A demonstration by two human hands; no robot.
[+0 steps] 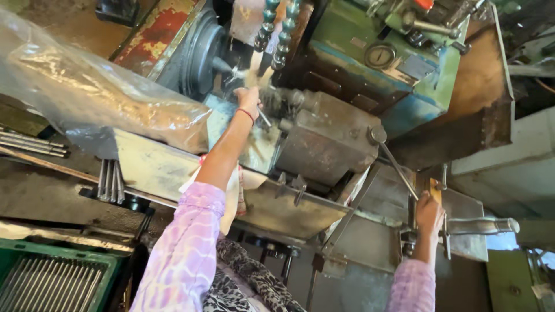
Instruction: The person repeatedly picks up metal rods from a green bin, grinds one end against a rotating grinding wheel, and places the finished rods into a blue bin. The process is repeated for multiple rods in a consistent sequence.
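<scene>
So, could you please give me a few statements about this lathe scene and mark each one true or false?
1. The left hand reaches in near the chuck. True.
2. The right hand hangs free. False: it grips a lever.
3. The sleeves are plain black. False: they are pink and purple.
4. A green crate holds metal rods. True.
5. A clear plastic sheet lies at the left. True.

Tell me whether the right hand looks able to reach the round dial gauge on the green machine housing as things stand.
Probably not without letting go: the right hand grips a lever low down, and the dial gauge sits far above it, past the grey machine block.
</scene>
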